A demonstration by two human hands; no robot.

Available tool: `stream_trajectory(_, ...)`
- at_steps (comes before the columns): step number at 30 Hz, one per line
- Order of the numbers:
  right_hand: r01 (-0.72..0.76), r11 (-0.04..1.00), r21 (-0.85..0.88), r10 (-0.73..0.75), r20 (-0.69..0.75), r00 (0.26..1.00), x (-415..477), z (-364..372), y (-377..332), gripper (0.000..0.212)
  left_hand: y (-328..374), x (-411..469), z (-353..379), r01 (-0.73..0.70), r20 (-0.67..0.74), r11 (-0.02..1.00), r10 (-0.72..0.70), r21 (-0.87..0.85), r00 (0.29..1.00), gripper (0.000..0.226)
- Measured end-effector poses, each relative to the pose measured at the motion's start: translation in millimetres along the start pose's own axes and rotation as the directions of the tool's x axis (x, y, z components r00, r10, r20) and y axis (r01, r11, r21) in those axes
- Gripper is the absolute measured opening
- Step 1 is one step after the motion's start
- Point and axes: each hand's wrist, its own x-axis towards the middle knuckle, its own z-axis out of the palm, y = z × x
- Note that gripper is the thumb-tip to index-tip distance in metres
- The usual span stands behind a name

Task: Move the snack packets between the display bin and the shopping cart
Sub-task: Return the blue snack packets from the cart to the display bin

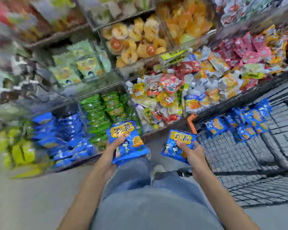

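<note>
Left packet [129, 143] lies face up, long axis near 12 to 6, title end tipped toward 11. Right packet [176, 143] lies likewise, title end tipped toward 1. The left grip [110, 151] is clamped on its packet from 7 o'clock, thumb on the face and fingers beneath. The right grip [193, 153] is clamped on its packet from 5 o'clock, thumb on top. Both forearms [90, 183] stretch toward 12, converging slightly. The bin [80, 161] of blue packets lies at 9. The cart [231, 151], at 3, holds more blue packets [243, 125].
</note>
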Motion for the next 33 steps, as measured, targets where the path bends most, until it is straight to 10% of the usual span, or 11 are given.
stream_trajectory(13,0.160,0.898,-0.410,0.057,0.468,0.882,-31.1,222.9,22.0,0.018,-17.5,-84.5,-184.0,-0.272,-0.365,0.868,0.115,-0.416,0.924,0.044)
stream_trajectory(18,0.089,0.872,-0.481,0.144,0.428,0.892,-49.0,313.5,48.3,0.070,13.7,-90.3,-258.2,-0.236,-0.386,0.878,0.063,-0.418,0.920,0.067)
stream_trajectory(33,0.391,0.506,-0.769,-0.062,0.420,0.906,-13.5,474.7,149.6,0.025,57.8,-63.1,-375.1,-0.159,-0.461,0.903,-0.047,-0.399,0.886,0.077)
